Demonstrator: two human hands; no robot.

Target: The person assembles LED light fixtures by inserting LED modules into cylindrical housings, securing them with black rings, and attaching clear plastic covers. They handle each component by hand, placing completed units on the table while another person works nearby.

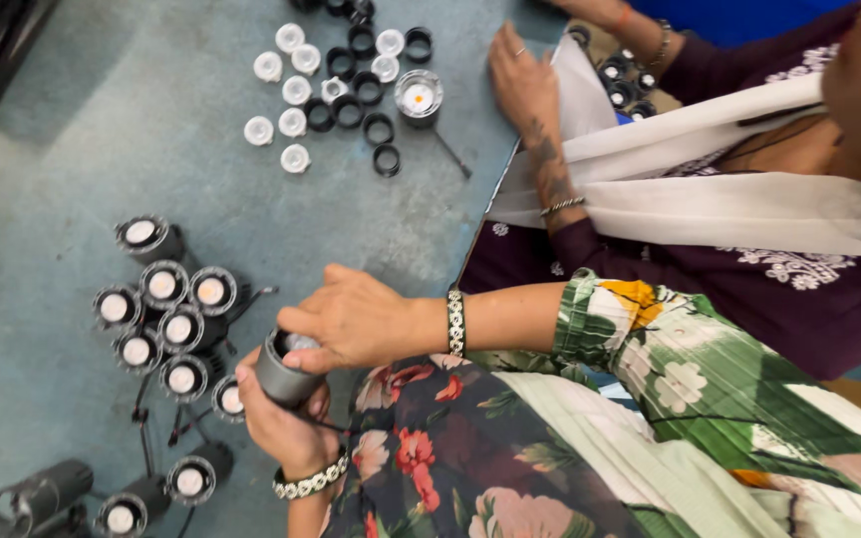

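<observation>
Head view: lamp housings [166, 309] beside hands [351, 319].

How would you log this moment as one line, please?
left hand: holds grey lamp housing | right hand: fingers on its top | finished lamps: clustered left

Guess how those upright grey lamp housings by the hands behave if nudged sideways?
The cluster of grey lamp housings stands on end, tall and narrow, so likely tips easily. Round bodies would probably roll once down. Thin black wires trailing from them may drag neighbours along.
</observation>
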